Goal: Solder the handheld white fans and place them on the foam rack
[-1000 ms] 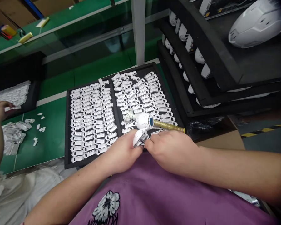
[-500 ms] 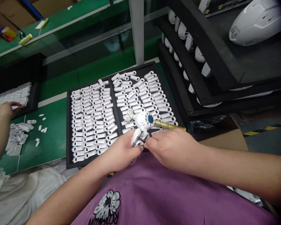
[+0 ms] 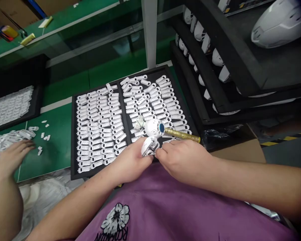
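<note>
Head view, with clock positions read around the white device (image 3: 150,146): it is held low at the centre, over the near rim of a black tray (image 3: 74,140), its round head upward and a blue disc turned toward 3 o'clock. From 8 o'clock, the left hand (image 3: 132,162) is closed around its lower part. At 4 o'clock, the right hand (image 3: 184,157) has its fingers curled and pressed together against the device's edge; I cannot tell what they pinch.

Rows of small white parts (image 3: 106,140) fill the tray from 9 to 1 o'clock. Just beside the round head, a pale wad (image 3: 138,123) lies at 10 and a gold rod (image 3: 182,134) at 3. Toward 9, a co-worker's hand (image 3: 13,157) is spread near a loose pile (image 3: 10,139) on the green desk (image 3: 57,120). Stacked black trays (image 3: 230,63) stand at 2, a large white shell (image 3: 278,25) on top.
</note>
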### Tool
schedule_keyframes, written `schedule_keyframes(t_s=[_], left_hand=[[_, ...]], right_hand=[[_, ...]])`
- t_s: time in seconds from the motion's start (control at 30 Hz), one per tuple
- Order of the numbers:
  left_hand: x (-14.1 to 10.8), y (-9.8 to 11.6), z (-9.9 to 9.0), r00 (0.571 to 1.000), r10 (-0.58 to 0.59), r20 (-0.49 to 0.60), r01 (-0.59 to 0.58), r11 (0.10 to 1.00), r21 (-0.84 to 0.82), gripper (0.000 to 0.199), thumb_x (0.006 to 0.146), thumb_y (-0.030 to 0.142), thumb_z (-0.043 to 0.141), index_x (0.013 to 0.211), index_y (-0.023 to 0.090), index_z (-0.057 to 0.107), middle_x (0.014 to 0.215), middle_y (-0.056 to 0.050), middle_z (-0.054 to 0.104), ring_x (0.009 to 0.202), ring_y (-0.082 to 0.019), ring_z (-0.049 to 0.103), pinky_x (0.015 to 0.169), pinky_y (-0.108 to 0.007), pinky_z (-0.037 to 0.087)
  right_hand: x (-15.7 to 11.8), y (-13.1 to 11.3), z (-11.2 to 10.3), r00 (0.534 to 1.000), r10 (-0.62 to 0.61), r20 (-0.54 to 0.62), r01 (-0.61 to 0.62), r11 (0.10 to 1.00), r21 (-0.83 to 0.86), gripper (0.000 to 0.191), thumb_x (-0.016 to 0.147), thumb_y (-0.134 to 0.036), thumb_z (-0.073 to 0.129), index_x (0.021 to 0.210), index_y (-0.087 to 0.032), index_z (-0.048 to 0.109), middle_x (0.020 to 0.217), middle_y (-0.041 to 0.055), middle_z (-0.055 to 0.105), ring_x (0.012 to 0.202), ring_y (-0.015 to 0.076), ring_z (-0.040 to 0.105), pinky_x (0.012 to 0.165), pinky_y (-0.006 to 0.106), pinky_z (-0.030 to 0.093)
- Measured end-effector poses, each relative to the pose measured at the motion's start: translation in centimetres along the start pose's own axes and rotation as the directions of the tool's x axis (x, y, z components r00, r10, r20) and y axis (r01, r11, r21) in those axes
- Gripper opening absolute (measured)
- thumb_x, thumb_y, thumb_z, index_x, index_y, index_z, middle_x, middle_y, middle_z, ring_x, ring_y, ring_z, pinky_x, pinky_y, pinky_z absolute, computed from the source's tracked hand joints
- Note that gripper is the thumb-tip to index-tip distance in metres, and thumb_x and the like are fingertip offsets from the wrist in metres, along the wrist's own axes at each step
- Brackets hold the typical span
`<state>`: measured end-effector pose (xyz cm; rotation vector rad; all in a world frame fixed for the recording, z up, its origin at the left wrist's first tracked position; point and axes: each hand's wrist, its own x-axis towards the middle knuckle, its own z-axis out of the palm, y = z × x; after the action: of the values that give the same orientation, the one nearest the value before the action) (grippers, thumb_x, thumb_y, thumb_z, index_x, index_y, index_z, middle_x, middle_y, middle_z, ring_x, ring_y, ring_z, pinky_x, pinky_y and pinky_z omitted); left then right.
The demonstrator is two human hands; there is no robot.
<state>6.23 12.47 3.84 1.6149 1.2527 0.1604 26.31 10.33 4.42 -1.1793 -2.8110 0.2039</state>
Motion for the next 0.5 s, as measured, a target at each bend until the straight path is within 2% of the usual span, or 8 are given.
schedule_keyframes(t_s=[0.5], left_hand=[[-0.3, 0.2, 0.0, 1.000, 0.002, 0.003, -0.002, 0.999, 0.040, 0.031, 0.087, 0.027, 0.058, 0.118, 0.024, 0.058, 0.107, -0.002, 0.069, 0.095, -0.023, 0.064, 0.082, -0.034, 0.047]], right_hand=[[0.1, -0.5, -1.3, 0.999, 0.011, 0.047, -0.009, 0.999, -0.040, 0.015, 0.080, -0.010, 0.052, 0.078, -0.019, 0.064, 0.069, 0.0056, 0.066, 0.057, 0.0232, 0.062, 0.049, 0.033, 0.017]])
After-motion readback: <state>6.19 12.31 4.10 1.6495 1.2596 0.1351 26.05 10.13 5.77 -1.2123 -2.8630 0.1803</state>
